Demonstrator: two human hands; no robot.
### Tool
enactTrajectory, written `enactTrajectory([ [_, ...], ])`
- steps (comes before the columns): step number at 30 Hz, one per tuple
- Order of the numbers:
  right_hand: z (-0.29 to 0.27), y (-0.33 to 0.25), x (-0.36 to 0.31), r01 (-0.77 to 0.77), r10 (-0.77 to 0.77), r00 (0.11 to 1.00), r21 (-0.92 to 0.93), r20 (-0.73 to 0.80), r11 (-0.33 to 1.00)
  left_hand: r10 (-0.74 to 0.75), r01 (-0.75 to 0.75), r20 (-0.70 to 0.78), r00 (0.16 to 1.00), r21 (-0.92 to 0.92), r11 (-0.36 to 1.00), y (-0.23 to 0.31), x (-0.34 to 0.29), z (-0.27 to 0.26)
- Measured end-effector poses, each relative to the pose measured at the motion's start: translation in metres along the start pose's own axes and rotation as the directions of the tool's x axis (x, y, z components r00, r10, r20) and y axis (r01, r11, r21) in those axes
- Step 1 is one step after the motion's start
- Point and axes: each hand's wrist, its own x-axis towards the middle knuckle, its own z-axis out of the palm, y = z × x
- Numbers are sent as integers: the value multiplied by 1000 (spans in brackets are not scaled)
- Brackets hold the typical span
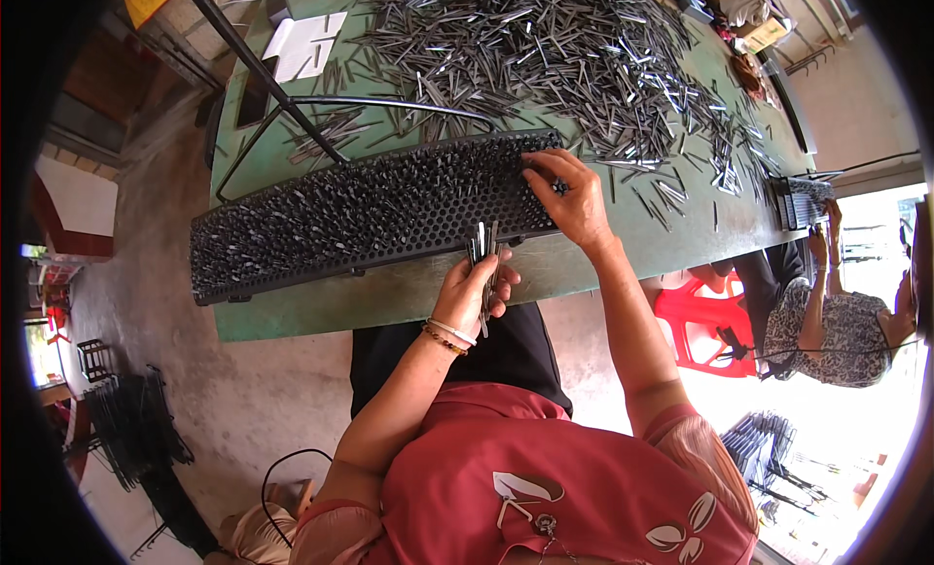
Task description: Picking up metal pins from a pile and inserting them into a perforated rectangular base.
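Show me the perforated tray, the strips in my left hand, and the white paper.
Perforated tray (430, 238), head view: bare holed surface.
Held strips (482, 241), head view: upper ends.
White paper (295, 43), head view: bare middle.

grey floor (263, 409) spreads left — a red chair (671, 302) stands in glare (837, 419) at right.

We have a green table (671, 246) before us, its surface scuffed along the near edge. Across the far side we see a broad heap of thin dark strips (545, 50), thinning into loose pieces toward the right. Near the left edge lie a white sheet (292, 46) (a few strips rest on it) and a flat dark object (255, 96). Closest to us sits a long black perforated tray (514, 200), set slantwise.
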Motion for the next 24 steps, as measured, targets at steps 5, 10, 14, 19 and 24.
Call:
enactTrajectory([
  [5, 3, 9, -3, 145, -148, 989, -96, -24, 985, 23, -24, 21, 1000, 46, 999, 1, -2, 3],
  [10, 5, 4, -3, 150, -154, 988, -160, -9, 976, 21, -20, -16, 1000, 33, 999, -1, -1, 2],
  [14, -1, -3, -2, 225, -240, 970, -249, -31, 942, 46, -48, 20, 999, 80, 996, -1, -2, 3],
  [19, -7, -33, -20, -71, 74, 991, -28, 114, 997, 96, -99, 75, 993, 44, 994, 3, -7, 9],
  [24, -2, -39, -35, -421, 313, 881, 285, 355, 861, 124, -144, 182, 975, 102, 984, 8, -10, 19],
])
